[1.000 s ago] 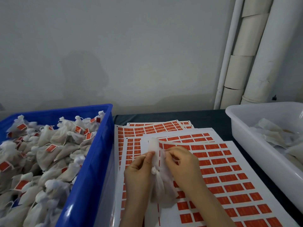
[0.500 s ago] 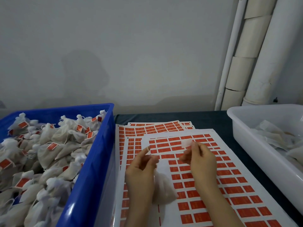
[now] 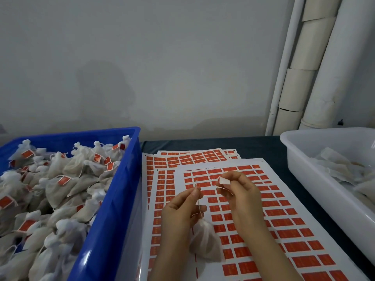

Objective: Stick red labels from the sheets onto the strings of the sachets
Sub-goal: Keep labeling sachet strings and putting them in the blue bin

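The left hand (image 3: pixel 182 211) was raised above the top sheet, its grip closed narrow on the string (image 3: pixel 199 207) between thumb and forefinger. The string ran up past the fingertips and down to the sachet (image 3: pixel 206 242), which hung below the hand over the lower part of the sheets (image 3: pixel 284 230). Whether it touched the paper could not be told. The right hand (image 3: pixel 241 197) was just beside the left and apart from it, its grip pinching a label (image 3: pixel 224 181) with the white side facing the camera. The label was near the upper end of the string, not touching it. The sheets lay overlapped on the dark table (image 3: pixel 253 147), rows of red labels in place. A blue crate (image 3: pixel 113 199) at left held tagged sachets (image 3: pixel 60 179). A white tub (image 3: pixel 304 179) at right held plain sachets (image 3: pixel 345 171).
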Demonstrator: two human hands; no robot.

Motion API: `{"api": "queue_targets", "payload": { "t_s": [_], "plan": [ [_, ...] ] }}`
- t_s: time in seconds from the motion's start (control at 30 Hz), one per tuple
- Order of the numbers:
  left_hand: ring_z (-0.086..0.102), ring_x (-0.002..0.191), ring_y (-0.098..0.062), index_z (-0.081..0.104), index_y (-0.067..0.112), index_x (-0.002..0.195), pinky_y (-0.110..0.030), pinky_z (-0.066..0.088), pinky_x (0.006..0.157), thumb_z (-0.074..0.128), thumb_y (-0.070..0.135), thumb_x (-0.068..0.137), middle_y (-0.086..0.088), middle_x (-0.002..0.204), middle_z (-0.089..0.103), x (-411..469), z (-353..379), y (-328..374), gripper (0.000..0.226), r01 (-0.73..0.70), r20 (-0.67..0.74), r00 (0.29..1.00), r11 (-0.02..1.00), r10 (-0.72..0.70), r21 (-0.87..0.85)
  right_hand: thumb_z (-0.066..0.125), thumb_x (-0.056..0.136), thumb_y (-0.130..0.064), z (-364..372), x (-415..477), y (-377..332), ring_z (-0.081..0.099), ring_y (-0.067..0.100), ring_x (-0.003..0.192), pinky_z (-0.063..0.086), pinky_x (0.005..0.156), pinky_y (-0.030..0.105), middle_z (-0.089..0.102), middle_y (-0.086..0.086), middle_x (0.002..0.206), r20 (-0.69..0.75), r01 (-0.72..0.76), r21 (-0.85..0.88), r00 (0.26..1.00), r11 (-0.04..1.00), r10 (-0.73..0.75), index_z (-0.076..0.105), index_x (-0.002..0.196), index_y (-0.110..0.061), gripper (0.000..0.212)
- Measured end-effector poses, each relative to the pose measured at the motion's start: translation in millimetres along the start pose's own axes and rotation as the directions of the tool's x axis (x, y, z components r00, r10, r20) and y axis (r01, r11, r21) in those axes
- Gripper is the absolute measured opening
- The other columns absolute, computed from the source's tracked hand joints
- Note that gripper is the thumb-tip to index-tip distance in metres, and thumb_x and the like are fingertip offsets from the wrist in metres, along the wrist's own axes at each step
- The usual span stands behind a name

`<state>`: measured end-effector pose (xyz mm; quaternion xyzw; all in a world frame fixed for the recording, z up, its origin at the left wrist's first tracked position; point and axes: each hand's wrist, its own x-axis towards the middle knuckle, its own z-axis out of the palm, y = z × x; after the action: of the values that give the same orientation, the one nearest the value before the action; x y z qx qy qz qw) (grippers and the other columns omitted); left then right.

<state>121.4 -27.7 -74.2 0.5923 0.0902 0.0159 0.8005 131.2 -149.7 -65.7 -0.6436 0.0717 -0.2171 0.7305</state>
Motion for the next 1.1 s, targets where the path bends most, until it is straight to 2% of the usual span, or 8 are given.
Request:
{"api": "queue_targets", "payload": {
  "t_s": [0.1, 0.27, 0.4, 0.53, 0.6, 0.67, 0.8, 1.1],
  "plan": [
    [0.069, 0.064, -0.002, 0.070, 0.027, 0.085, -0.014, 0.049, 0.046, 0.066, 0.030, 0.082, 0.023, 0.074, 0.071, -1, 1, 1, 0.006, 0.049, 0.031, 0.998, 0.999, -0.048, -0.019, 0.048, 0.094, -0.011, 0, 0, -4, 0.068, 0.006, 0.079, 0.052, 0.058, 0.015, 0.070, -0.011, 0.079, 0.025, -0.071, 0.106, 0.997, 0.992, 0.069, 0.064, 0.081, -0.021, 0.023],
    [0.068, 0.062, 0.000, 0.071, 0.030, 0.085, -0.014, 0.049, 0.046, 0.067, 0.034, 0.080, 0.029, 0.073, 0.069, -1, 0, -1, 0.007, 0.085, 0.061, 0.995, 0.996, -0.082, -0.040, 0.056, 0.089, -0.013, 1, 0, -8, 0.070, 0.017, 0.075, 0.055, 0.062, 0.022, 0.072, -0.001, 0.078, 0.137, -0.145, 0.213, 0.984, 0.966, 0.118, 0.066, 0.090, -0.020, 0.012],
    [0.068, 0.058, -0.002, 0.073, 0.033, 0.074, -0.014, 0.050, 0.045, 0.069, 0.035, 0.077, 0.026, 0.071, 0.070, 0, -2, -2, 0.005, 0.090, 0.072, 0.994, 0.994, -0.086, -0.059, 0.056, 0.089, -0.015, 0, -5, -8, 0.068, 0.018, 0.077, 0.055, 0.069, 0.023, 0.071, -0.005, 0.083, 0.312, -0.029, 0.066, 0.950, 0.997, 0.007, 0.072, 0.089, -0.031, 0.023],
    [0.069, 0.069, -0.012, 0.069, 0.029, 0.087, -0.019, 0.055, 0.055, 0.068, 0.041, 0.071, 0.021, 0.078, 0.071, 3, -2, -4, 0.020, 0.106, 0.041, 0.994, 0.992, -0.103, -0.069, 0.057, 0.088, -0.022, 3, -10, -10, 0.064, 0.008, 0.081, 0.054, 0.070, 0.017, 0.067, -0.016, 0.082, 0.425, 0.140, -0.137, 0.902, 0.981, -0.070, 0.065, 0.098, -0.046, 0.027],
    [0.071, 0.068, -0.014, 0.069, 0.028, 0.089, -0.019, 0.054, 0.051, 0.068, 0.036, 0.078, 0.016, 0.082, 0.072, 4, -3, -4, 0.013, 0.119, 0.020, 0.993, 0.990, -0.118, -0.077, 0.061, 0.086, -0.024, 5, -11, -11, 0.063, 0.000, 0.084, 0.051, 0.067, 0.012, 0.066, -0.022, 0.083, 0.424, 0.160, -0.192, 0.903, 0.968, -0.065, 0.055, 0.107, -0.046, 0.031],
    [0.071, 0.065, -0.009, 0.068, 0.028, 0.089, -0.018, 0.052, 0.047, 0.067, 0.033, 0.081, 0.017, 0.077, 0.072, 4, -3, -4, 0.009, 0.125, 0.017, 0.992, 0.989, -0.124, -0.078, 0.064, 0.084, -0.024, 6, -11, -11, 0.062, -0.006, 0.086, 0.049, 0.065, 0.009, 0.066, -0.026, 0.084, 0.401, 0.128, -0.191, 0.915, 0.973, -0.042, 0.051, 0.109, -0.046, 0.036],
    [0.070, 0.061, -0.006, 0.067, 0.029, 0.089, -0.018, 0.051, 0.044, 0.066, 0.031, 0.083, 0.021, 0.070, 0.071, 3, -3, -3, 0.007, 0.131, 0.031, 0.991, 0.988, -0.129, -0.077, 0.065, 0.083, -0.023, 6, -11, -11, 0.063, -0.005, 0.086, 0.049, 0.065, 0.009, 0.068, -0.020, 0.084, 0.378, 0.110, -0.175, 0.925, 0.978, -0.036, 0.049, 0.109, -0.045, 0.037],
    [0.071, 0.066, -0.011, 0.068, 0.028, 0.089, -0.021, 0.053, 0.051, 0.063, 0.032, 0.082, 0.018, 0.073, 0.072, 0, -2, -1, 0.009, 0.105, 0.076, 0.992, 0.992, -0.100, -0.068, 0.066, 0.081, -0.025, 8, -11, -9, 0.062, -0.007, 0.086, 0.049, 0.065, 0.008, 0.067, -0.017, 0.088, 0.368, 0.127, -0.203, 0.929, 0.971, -0.045, 0.050, 0.112, -0.042, 0.039]
  ]
}}
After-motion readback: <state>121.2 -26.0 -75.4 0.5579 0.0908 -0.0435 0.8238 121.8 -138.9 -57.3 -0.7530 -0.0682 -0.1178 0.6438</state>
